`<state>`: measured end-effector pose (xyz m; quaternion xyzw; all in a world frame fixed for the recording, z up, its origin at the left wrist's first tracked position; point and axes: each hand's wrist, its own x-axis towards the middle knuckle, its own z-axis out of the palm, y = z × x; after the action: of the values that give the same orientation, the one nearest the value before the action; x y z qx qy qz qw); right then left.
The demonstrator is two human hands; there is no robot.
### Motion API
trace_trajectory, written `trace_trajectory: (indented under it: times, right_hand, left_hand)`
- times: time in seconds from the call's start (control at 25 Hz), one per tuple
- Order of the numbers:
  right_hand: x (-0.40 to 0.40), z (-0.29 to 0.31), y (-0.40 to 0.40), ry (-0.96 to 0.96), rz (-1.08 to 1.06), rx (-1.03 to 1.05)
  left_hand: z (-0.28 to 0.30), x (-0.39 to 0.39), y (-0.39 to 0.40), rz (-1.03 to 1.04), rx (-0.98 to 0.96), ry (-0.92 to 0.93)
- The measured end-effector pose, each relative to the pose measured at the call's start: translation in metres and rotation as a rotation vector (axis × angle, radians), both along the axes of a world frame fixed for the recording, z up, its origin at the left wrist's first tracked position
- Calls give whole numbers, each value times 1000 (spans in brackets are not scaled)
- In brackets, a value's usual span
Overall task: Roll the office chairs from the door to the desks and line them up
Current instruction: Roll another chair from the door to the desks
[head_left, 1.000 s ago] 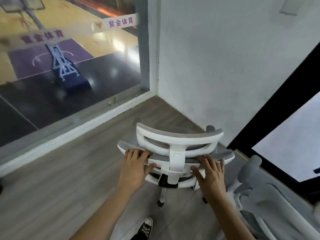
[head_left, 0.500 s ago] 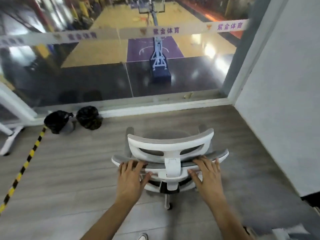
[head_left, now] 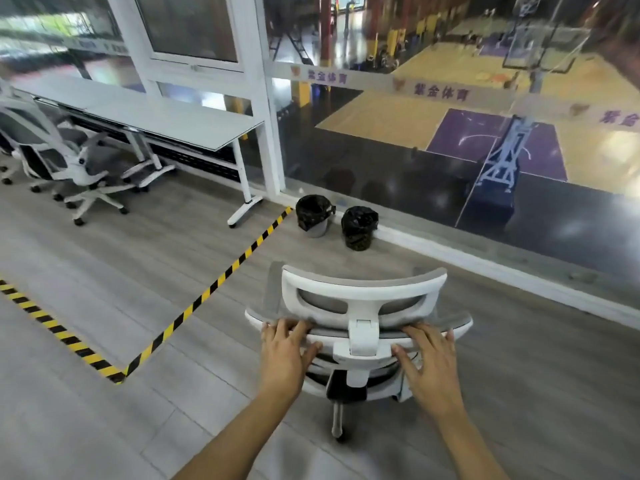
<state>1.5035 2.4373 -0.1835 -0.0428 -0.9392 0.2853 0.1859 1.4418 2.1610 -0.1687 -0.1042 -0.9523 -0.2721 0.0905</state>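
We see open floor (head_left: 104, 306) left of the office chair (head_left: 360, 306), crossed by striped tape (head_left: 207, 292). Its backrest faces us, seat toward the bins (head_left: 358, 227). Left hand (head_left: 285, 355) and right hand (head_left: 431, 365) grip its top edge; the bench (head_left: 166, 119) sits far left.

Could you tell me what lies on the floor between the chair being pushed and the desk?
In the head view, a yellow-and-black tape line crosses the floor between the chair and the desk.
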Motion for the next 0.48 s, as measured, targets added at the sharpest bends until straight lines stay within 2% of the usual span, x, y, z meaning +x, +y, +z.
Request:
trace_trajectory:
  times: [0.24,0.48]
  right_hand:
    - [-123,6,-169,0,194,-24]
    - [-278,-1,-305,7,394,-52]
  left_hand:
    - [-4,-65,-176,203,36,17]
    - [-4,-163,-309,392,17,84]
